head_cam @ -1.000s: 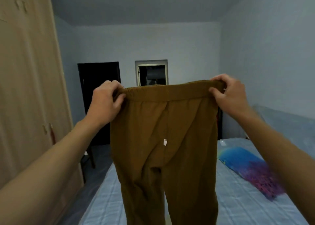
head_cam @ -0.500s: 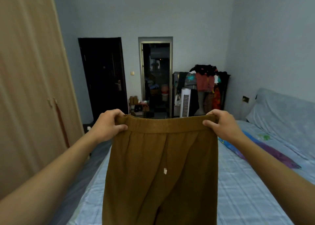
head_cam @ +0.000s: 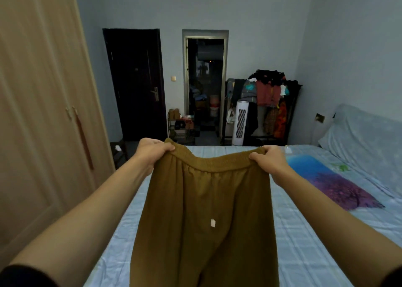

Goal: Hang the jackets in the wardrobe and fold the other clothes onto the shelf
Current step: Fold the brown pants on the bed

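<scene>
Brown trousers (head_cam: pixel 204 221) hang spread out in front of me over the bed (head_cam: pixel 304 238). My left hand (head_cam: pixel 152 154) grips the left end of the elastic waistband. My right hand (head_cam: pixel 269 160) grips the right end. The waistband sags a little between the two hands. A small white tag shows on the seat of the trousers. Their legs run out of the bottom of the frame. The wardrobe (head_cam: pixel 43 112) stands at the left with its beige doors shut.
A blue and purple pillow (head_cam: pixel 326 180) lies on the bed at the right. Beyond the bed stand a loaded clothes rack (head_cam: pixel 269 95), a white tower fan (head_cam: pixel 239 123), a dark door (head_cam: pixel 134 84) and an open doorway (head_cam: pixel 205 86).
Both hands have come down with the trousers, from chest height to low over the bed. The waistband now sags between them, and the view has tilted downward.
</scene>
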{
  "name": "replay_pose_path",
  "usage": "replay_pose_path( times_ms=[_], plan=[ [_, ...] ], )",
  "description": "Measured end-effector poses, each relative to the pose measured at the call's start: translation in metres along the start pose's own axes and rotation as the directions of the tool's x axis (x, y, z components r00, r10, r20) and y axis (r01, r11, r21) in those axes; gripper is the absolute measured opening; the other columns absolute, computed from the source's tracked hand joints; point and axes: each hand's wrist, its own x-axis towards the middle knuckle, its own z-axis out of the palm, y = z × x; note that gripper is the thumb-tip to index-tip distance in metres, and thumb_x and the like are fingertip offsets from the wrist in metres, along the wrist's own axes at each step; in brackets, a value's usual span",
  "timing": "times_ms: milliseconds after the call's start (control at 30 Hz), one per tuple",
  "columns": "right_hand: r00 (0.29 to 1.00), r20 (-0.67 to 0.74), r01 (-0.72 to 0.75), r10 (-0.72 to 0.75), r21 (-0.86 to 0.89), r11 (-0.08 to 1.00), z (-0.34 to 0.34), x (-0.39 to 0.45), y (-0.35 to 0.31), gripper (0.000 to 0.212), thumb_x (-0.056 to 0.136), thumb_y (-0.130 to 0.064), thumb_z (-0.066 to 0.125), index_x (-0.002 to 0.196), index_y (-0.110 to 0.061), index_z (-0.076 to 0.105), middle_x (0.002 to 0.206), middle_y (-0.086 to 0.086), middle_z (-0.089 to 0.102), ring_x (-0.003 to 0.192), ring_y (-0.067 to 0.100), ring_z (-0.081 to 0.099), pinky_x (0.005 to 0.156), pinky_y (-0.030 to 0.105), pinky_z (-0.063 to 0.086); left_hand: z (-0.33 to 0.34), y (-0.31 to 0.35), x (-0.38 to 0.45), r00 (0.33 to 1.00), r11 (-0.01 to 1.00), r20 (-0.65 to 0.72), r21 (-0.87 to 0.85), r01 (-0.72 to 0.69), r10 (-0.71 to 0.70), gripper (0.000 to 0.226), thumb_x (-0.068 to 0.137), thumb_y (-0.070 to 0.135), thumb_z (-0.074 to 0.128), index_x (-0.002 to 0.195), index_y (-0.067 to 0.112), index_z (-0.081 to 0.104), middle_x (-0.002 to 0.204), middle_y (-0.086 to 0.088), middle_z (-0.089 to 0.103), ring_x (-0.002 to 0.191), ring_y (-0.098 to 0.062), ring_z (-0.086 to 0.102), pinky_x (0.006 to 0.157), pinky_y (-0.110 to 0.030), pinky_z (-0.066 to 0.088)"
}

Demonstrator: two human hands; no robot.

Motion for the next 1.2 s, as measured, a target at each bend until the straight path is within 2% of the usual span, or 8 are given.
replay_pose_path(
  times_ms=[133, 500, 667, 767, 867, 933, 1067, 1200],
  plan=[
    [1.000, 0.000, 0.001, -0.001, 0.109, 0.994, 0.030, -0.012, -0.009, 0.011, 0.086, -0.018, 0.072, 0.085, -0.007, 0.069, 0.086, 0.014, 0.072, 0.082, 0.026, 0.071, 0.068, 0.035, 0.059, 0.026, -0.001, -0.011, 0.993, 0.993, -0.047, 0.052, -0.103, 0.106, 0.008, 0.075, 0.021, 0.082, 0.077, 0.017, 0.075, 0.084, -0.004, 0.073, 0.084, -0.021, 0.069, 0.081, -0.041, 0.059],
    [0.991, 0.077, 0.088, -0.109, 0.241, 0.966, 0.074, -0.047, -0.019, 0.010, 0.094, -0.018, 0.063, 0.090, -0.011, 0.069, 0.090, 0.012, 0.073, 0.087, 0.026, 0.071, 0.082, 0.052, 0.058, 0.076, -0.023, -0.068, 0.923, 0.912, 0.108, 0.147, -0.383, 0.370, 0.004, 0.086, 0.024, 0.075, 0.087, 0.021, 0.072, 0.081, 0.004, 0.070, 0.080, -0.009, 0.067, 0.075, -0.032, 0.059],
    [0.972, 0.156, 0.138, -0.176, 0.228, 0.964, 0.068, -0.060, -0.021, 0.026, 0.080, -0.038, 0.079, 0.088, -0.014, 0.071, 0.084, 0.006, 0.074, 0.080, 0.019, 0.072, 0.075, 0.038, 0.062, 0.070, -0.027, -0.074, 0.880, 0.922, 0.356, 0.106, -0.372, 0.314, 0.025, 0.090, 0.002, 0.065, 0.102, 0.022, 0.074, 0.091, 0.003, 0.074, 0.089, -0.011, 0.070, 0.079, -0.031, 0.060],
    [0.972, 0.171, 0.131, -0.162, 0.180, 0.975, 0.060, -0.057, -0.015, 0.014, 0.083, -0.023, 0.078, 0.091, -0.014, 0.071, 0.086, 0.006, 0.074, 0.083, 0.020, 0.073, 0.075, 0.039, 0.062, 0.062, -0.028, -0.070, 0.878, 0.965, 0.431, 0.056, -0.256, 0.208, 0.029, 0.090, -0.004, 0.061, 0.102, 0.019, 0.074, 0.093, -0.002, 0.075, 0.092, -0.017, 0.072, 0.077, -0.034, 0.062],
    [0.955, 0.238, 0.135, -0.178, 0.185, 0.973, 0.048, -0.055, -0.012, 0.009, 0.090, -0.009, 0.069, 0.097, -0.015, 0.069, 0.093, 0.004, 0.075, 0.092, 0.021, 0.072, 0.079, 0.035, 0.061, 0.043, -0.032, -0.058, 0.900, 0.920, 0.296, 0.131, -0.370, 0.320, 0.018, 0.085, 0.009, 0.074, 0.098, 0.022, 0.072, 0.091, 0.003, 0.073, 0.087, -0.016, 0.069, 0.069, -0.028, 0.058],
    [0.932, 0.284, 0.171, -0.226, 0.205, 0.964, 0.038, -0.056, -0.012, 0.011, 0.093, -0.006, 0.065, 0.099, -0.014, 0.068, 0.095, 0.005, 0.075, 0.093, 0.020, 0.072, 0.079, 0.029, 0.060, 0.029, -0.037, -0.047, 0.871, 0.830, 0.261, 0.284, -0.481, 0.416, 0.035, 0.078, 0.023, 0.082, 0.109, 0.027, 0.067, 0.102, 0.010, 0.067, 0.096, -0.010, 0.062, 0.077, -0.029, 0.055],
    [0.854, 0.383, 0.251, -0.352, 0.289, 0.924, 0.022, -0.056, -0.015, 0.015, 0.094, -0.001, 0.059, 0.108, -0.006, 0.065, 0.098, 0.010, 0.073, 0.094, 0.020, 0.071, 0.079, 0.026, 0.057, 0.015, -0.042, -0.033, 0.795, 0.715, 0.478, 0.398, -0.575, 0.373, 0.093, 0.064, 0.038, 0.090, 0.142, 0.036, 0.041, 0.142, 0.015, 0.041, 0.131, -0.007, 0.035, 0.108, -0.036, 0.038],
    [0.817, 0.380, 0.306, -0.434, 0.352, 0.885, 0.013, -0.054, -0.019, 0.018, 0.095, 0.001, 0.057, 0.111, -0.002, 0.063, 0.097, 0.012, 0.071, 0.092, 0.019, 0.069, 0.080, 0.026, 0.056, 0.014, -0.043, -0.028, 0.731, 0.758, 0.608, 0.306, -0.576, 0.310, 0.075, 0.064, 0.023, 0.092, 0.128, 0.034, 0.055, 0.123, 0.011, 0.061, 0.114, -0.008, 0.058, 0.095, -0.033, 0.053]
  ],
)
